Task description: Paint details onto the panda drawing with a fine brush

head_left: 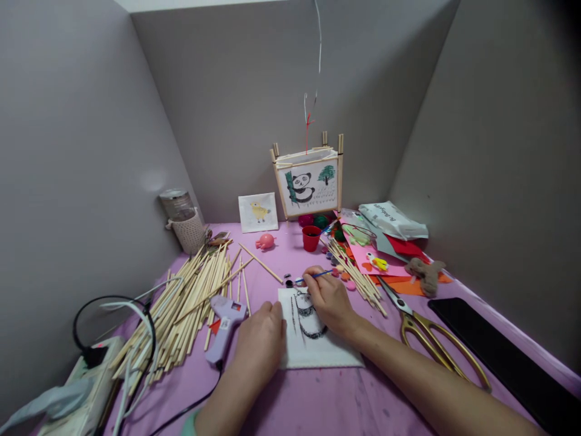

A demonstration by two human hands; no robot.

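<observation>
My right hand (330, 300) pinches a thin blue paintbrush (321, 275) whose tip reaches toward small paint pots (289, 280) just past a white sheet (318, 348). A black panda outline is partly drawn on that sheet, under my right hand. My left hand (261, 342) rests on the sheet's left edge with its fingers curled down, holding the paper flat. A lilac glue gun (224, 327) lies just left of my left hand.
A pile of bamboo sticks (186, 303) covers the left of the purple table. A stick-framed lantern with a panda picture (308, 181) hangs at the back. A red cup (311, 238), gold scissors (426, 339), coloured paper, a black slab (503, 357) and a power strip (86, 387) lie around.
</observation>
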